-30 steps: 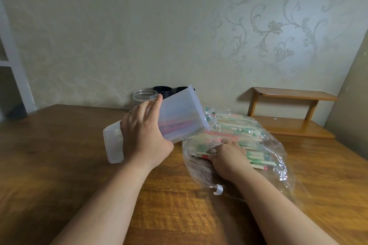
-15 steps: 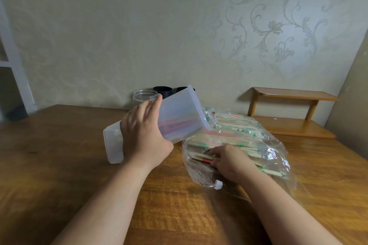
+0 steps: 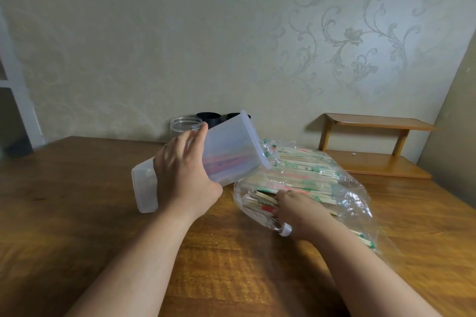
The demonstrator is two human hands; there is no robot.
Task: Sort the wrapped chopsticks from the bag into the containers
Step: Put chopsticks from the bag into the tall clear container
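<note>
A frosted plastic container (image 3: 231,147) lies tilted on the wooden table (image 3: 77,213), its open mouth raised toward the right and red-wrapped chopsticks showing through its wall. My left hand (image 3: 183,175) grips it round the middle. To its right lies a clear plastic bag (image 3: 347,188) full of wrapped chopsticks (image 3: 296,177) with red and green print. My right hand (image 3: 298,211) is inside the bag's mouth, fingers curled on a red-wrapped pair (image 3: 265,207) at the near left end.
A clear round jar (image 3: 185,126) and two black cups (image 3: 210,118) stand at the back by the wall. A small wooden two-tier shelf (image 3: 378,147) sits at the back right. The table's right edge runs near a side wall.
My right hand has drawn back toward me inside the bag and closed on chopsticks at its near end. The bag has shifted a little. The left hand and container have stayed put.
</note>
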